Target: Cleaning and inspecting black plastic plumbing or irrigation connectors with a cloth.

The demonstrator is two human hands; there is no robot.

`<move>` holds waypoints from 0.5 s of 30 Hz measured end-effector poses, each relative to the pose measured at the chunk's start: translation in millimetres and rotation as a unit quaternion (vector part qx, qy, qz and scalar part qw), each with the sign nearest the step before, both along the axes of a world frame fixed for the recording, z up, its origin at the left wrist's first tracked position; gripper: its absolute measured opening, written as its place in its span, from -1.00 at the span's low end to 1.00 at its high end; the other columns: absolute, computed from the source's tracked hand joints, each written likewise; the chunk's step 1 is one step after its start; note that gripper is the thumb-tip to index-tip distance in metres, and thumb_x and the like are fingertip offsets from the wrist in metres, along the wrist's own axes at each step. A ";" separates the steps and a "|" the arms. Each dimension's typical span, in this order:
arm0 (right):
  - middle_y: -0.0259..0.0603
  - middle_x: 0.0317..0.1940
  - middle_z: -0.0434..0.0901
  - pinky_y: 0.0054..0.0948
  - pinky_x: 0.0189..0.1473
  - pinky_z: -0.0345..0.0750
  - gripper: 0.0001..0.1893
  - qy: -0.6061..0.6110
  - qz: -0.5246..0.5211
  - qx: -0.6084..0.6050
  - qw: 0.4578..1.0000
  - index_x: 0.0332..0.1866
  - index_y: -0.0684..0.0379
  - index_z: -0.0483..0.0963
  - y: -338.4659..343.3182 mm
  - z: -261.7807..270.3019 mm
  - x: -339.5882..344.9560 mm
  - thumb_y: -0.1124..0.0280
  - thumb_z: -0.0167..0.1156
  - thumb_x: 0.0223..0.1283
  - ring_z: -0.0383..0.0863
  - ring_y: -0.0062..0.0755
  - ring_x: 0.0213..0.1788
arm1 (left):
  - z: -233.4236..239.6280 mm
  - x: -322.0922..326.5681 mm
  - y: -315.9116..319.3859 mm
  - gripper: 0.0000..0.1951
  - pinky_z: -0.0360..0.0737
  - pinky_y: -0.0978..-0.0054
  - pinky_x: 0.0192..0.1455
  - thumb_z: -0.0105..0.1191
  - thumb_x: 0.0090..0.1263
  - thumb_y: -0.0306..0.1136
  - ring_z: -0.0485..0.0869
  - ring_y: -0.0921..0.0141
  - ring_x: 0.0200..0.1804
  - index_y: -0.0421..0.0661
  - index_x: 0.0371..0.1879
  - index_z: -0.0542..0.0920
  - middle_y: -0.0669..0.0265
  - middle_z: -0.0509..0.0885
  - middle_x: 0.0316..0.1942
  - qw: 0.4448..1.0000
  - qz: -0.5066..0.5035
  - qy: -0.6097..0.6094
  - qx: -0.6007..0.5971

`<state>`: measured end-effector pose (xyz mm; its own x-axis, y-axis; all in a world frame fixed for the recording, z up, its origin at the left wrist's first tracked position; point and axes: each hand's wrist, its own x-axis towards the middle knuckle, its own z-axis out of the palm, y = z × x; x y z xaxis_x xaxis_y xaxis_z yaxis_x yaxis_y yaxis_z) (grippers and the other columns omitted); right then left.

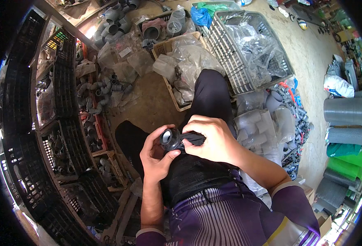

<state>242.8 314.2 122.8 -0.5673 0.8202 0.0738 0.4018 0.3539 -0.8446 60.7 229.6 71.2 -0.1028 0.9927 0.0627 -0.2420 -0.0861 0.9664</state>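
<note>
Between the thumb and fingers of my left hand (158, 155) is a dark round pipe fitting (171, 140), its threaded opening facing up and to the left. My right hand (210, 138) pinches a bunched black cloth (196, 138), whose left end meets the fitting's right side. Both hands are close together above my lap. Whether the cloth reaches inside the fitting cannot be seen. Below them lie my black trousers (211, 89) and a black mesh fabric (196, 178).
A yellowish crate (178, 106) with plastic bags stands ahead, beside a large grey crate (241, 83). Bagged grey fittings (255, 127) lie at my right. Black crates (71, 147) on a rack rise at my left. Loose grey elbows (102, 89) sit on the floor.
</note>
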 end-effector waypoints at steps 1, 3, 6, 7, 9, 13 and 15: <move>-0.20 -0.37 0.61 -0.25 -0.31 0.59 -0.75 -0.024 0.003 0.003 1.000 -0.27 0.19 0.60 1.5 0.7 0.4 0.32 0.43 -0.03 0.69 -0.11 -0.36 | 2.5 1.6 0.3 -0.31 0.51 0.32 0.31 0.43 0.16 -0.55 0.59 0.28 0.22 -0.24 0.31 0.43 0.02 0.57 0.23 1.000 -0.001 0.000 0.001; -0.20 -0.36 0.62 -0.23 -0.28 0.59 -0.74 -0.046 0.010 -0.014 0.999 -0.27 0.19 0.61 4.1 1.0 0.9 0.30 0.42 -0.03 0.69 -0.10 -0.34 | 7.1 4.6 -0.4 -0.30 0.51 0.33 0.30 0.49 0.14 -0.35 0.61 0.28 0.20 -0.24 0.27 0.47 0.03 0.61 0.18 0.999 0.023 0.001 -0.049; -0.19 -0.34 0.65 -0.22 -0.22 0.60 -0.73 -0.065 0.021 -0.051 0.996 -0.26 0.21 0.62 2.7 -11.4 1.7 0.28 0.40 -0.04 0.69 -0.06 -0.30 | 2.4 -2.4 0.2 -0.33 0.56 0.32 0.28 0.39 0.17 -0.62 0.59 0.29 0.21 -0.26 0.31 0.43 0.00 0.56 0.24 0.999 0.034 -0.019 -0.021; -0.18 -0.33 0.66 -0.21 -0.20 0.60 -0.73 -0.061 0.023 -0.073 0.995 -0.25 0.21 0.63 1.6 -17.9 2.6 0.28 0.39 -0.04 0.69 -0.05 -0.28 | 2.2 -3.9 1.1 -0.33 0.56 0.32 0.28 0.39 0.17 -0.62 0.59 0.29 0.21 -0.26 0.31 0.43 0.00 0.56 0.24 0.999 0.034 -0.020 -0.020; -0.18 -0.35 0.66 -0.25 -0.20 0.60 -0.75 -0.048 0.023 -0.080 0.995 -0.28 0.23 0.63 1.0 -21.2 4.5 0.31 0.39 -0.05 0.69 -0.07 -0.29 | 4.6 -7.9 1.1 -0.34 0.57 0.33 0.26 0.38 0.18 -0.63 0.60 0.30 0.21 -0.26 0.31 0.43 0.00 0.56 0.23 0.999 0.019 -0.005 -0.046; -0.12 -0.42 0.64 -0.35 -0.26 0.56 -0.80 0.078 0.013 -0.141 0.987 -0.30 0.29 0.63 8.1 -16.8 8.7 0.44 0.41 -0.02 0.69 -0.23 -0.37 | 1.8 -14.5 4.0 -0.35 0.56 0.36 0.26 0.39 0.21 -0.54 0.62 0.31 0.17 -0.30 0.31 0.42 0.01 0.61 0.18 0.997 0.008 -0.044 -0.060; -0.12 -0.43 0.64 -0.36 -0.27 0.56 -0.79 0.102 0.010 -0.142 0.985 -0.28 0.30 0.62 11.3 -13.5 7.1 0.43 0.42 0.00 0.69 -0.25 -0.39 | 2.0 -12.3 4.0 -0.35 0.55 0.37 0.26 0.39 0.22 -0.52 0.63 0.32 0.16 -0.32 0.30 0.42 0.01 0.61 0.18 0.998 0.005 -0.038 -0.059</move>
